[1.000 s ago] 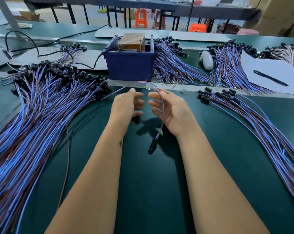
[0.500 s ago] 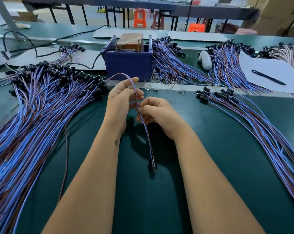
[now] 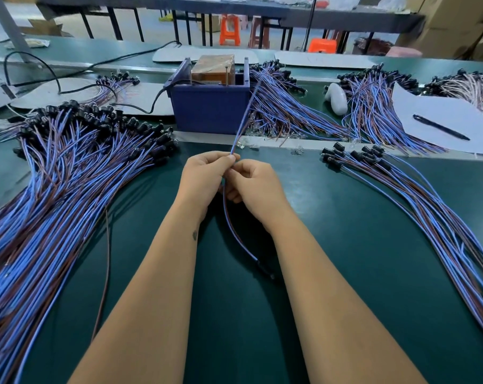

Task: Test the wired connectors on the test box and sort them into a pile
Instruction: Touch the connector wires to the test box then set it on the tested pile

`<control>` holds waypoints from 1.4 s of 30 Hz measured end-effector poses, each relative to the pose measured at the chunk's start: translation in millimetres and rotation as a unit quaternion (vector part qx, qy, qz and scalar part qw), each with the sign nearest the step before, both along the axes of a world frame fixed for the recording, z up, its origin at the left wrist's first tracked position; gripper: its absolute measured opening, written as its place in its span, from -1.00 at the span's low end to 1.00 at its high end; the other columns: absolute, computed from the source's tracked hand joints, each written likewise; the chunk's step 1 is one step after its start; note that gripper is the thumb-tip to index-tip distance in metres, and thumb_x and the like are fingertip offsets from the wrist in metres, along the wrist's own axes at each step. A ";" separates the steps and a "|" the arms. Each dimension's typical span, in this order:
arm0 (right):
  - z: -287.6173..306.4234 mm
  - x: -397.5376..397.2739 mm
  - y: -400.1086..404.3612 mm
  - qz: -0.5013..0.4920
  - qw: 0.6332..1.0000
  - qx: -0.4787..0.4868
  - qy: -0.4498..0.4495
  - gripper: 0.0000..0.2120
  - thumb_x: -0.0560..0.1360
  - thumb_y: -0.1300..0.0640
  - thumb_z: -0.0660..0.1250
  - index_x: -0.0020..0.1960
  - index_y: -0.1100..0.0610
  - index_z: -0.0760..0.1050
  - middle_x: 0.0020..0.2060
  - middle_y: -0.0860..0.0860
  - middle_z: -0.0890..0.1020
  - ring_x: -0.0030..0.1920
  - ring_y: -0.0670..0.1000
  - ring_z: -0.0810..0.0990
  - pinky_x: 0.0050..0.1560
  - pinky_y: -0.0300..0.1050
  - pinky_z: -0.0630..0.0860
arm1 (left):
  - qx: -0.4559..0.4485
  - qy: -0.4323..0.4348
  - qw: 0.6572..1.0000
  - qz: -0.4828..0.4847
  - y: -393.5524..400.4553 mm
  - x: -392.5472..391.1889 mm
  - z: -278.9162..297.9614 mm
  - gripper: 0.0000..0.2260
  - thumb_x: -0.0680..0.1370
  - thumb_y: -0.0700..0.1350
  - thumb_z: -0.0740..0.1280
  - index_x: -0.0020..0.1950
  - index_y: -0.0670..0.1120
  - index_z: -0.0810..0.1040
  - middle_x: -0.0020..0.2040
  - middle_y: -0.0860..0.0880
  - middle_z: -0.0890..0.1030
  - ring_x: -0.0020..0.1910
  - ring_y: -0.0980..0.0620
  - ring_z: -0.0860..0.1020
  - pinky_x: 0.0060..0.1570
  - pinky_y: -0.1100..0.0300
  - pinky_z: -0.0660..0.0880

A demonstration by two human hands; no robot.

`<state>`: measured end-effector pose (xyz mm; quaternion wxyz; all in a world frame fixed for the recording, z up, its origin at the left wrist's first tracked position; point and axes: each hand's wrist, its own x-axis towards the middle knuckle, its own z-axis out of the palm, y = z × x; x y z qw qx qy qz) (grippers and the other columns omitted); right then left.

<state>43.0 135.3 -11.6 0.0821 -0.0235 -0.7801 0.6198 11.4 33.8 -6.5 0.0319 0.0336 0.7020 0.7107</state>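
Note:
One blue-and-brown wired connector (image 3: pixel 241 121) runs from my hands up toward the blue test box (image 3: pixel 210 108). My left hand (image 3: pixel 204 178) pinches the wire at its fingertips, and my right hand (image 3: pixel 255 187) grips it just below. The wire's lower part curves down between my forearms to its black plug (image 3: pixel 264 268) on the green table. A big pile of similar wired connectors (image 3: pixel 54 184) fans out at the left. A smaller pile (image 3: pixel 417 212) lies at the right.
More wire bundles (image 3: pixel 284 109) lie behind the box on the far belt, beside a white object (image 3: pixel 336 98). A sheet of paper (image 3: pixel 445 117) with a black pen (image 3: pixel 441 127) sits at the right. A black power cable (image 3: pixel 54 76) runs to the box.
The wire's upper end has straightened from a loop and now points toward the test box. My hands have closed together on it. The black plug slid down and right on the table.

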 end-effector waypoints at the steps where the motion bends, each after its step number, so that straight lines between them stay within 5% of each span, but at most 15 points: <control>1: -0.2 0.0 -0.5 -0.005 1.000 0.000 0.002 -0.78 0.57 0.21 0.28 -0.24 0.08 0.53 -0.42 -0.01 0.58 -0.46 -0.11 0.52 -0.39 -0.26 0.47 | 0.002 -0.001 1.000 -0.002 0.2 0.2 0.0 -0.87 0.57 -0.19 0.34 -0.08 -0.08 0.69 -0.20 -0.12 0.66 -0.35 0.04 0.53 -0.38 0.23 0.51; 6: 0.5 -0.5 0.5 -0.022 1.000 -0.008 0.001 -0.78 0.58 0.22 0.29 -0.24 0.08 0.54 -0.46 -0.01 0.56 -0.48 -0.13 0.50 -0.42 -0.29 0.44 | 0.003 -0.001 1.000 0.013 -0.4 -0.3 -0.8 -0.88 0.57 -0.17 0.35 -0.06 -0.10 0.69 -0.17 -0.18 0.67 -0.25 -0.04 0.57 -0.26 0.06 0.58; 12: -0.2 -2.0 1.2 -0.053 0.999 -0.012 0.007 -0.80 0.56 0.21 0.32 -0.25 0.11 0.53 -0.45 -0.01 0.58 -0.47 -0.10 0.51 -0.37 -0.21 0.44 | -0.015 0.021 0.999 0.024 -1.7 -1.5 -3.4 -0.86 0.59 -0.11 0.36 -0.11 -0.05 0.69 -0.29 0.03 0.65 -0.26 0.06 0.59 -0.11 -0.10 0.62; 17: -1.4 -2.7 5.5 -0.097 0.995 -0.028 0.011 -0.84 0.56 0.20 0.31 -0.20 0.14 0.55 -0.40 0.07 0.62 -0.43 -0.07 0.51 -0.27 -0.14 0.45 | -0.040 0.016 0.994 0.098 -7.1 -5.6 -5.1 -0.84 0.59 -0.09 0.31 -0.15 0.05 0.64 -0.38 0.12 0.57 -0.36 0.13 0.48 -0.28 0.21 0.45; 24: -0.3 -0.8 6.2 -0.092 0.995 -0.038 0.021 -0.88 0.56 0.25 0.29 -0.06 0.12 0.59 -0.44 -0.02 0.56 -0.48 -0.19 0.48 -0.40 -0.36 0.40 | -0.037 0.003 0.989 0.141 -10.4 -5.7 -3.8 -0.87 0.57 -0.14 0.25 -0.05 0.02 0.59 -0.34 0.05 0.53 -0.36 0.10 0.45 -0.29 0.18 0.41; 33: 1.3 0.0 6.5 -0.123 0.990 -0.001 0.071 -0.85 0.53 0.21 0.31 -0.11 0.01 0.60 -0.44 -0.07 0.57 -0.38 -0.08 0.51 -0.21 -0.02 0.56 | 0.000 0.015 0.984 0.175 -11.6 -5.9 -2.1 -0.86 0.56 -0.14 0.22 -0.12 0.02 0.53 -0.48 0.12 0.46 -0.47 0.16 0.37 -0.37 0.21 0.33; 38: 2.4 2.8 4.5 -0.126 0.989 0.004 0.080 -0.83 0.52 0.22 0.32 -0.14 -0.02 0.60 -0.38 0.15 0.60 -0.38 -0.02 0.49 -0.24 0.03 0.55 | -0.001 0.024 0.984 0.179 -12.5 -7.1 -3.3 -0.85 0.56 -0.18 0.21 -0.08 0.03 0.53 -0.44 0.12 0.47 -0.51 0.23 0.39 -0.45 0.35 0.37; 42: 4.7 5.9 0.9 -0.126 0.988 -0.011 0.088 -0.81 0.48 0.26 0.31 -0.21 0.02 0.59 -0.43 0.11 0.56 -0.40 0.00 0.47 -0.32 -0.07 0.47 | 0.009 0.021 0.984 0.179 -12.9 -8.2 -4.2 -0.86 0.59 -0.20 0.21 -0.03 -0.01 0.53 -0.37 0.06 0.48 -0.51 0.22 0.41 -0.40 0.31 0.41</control>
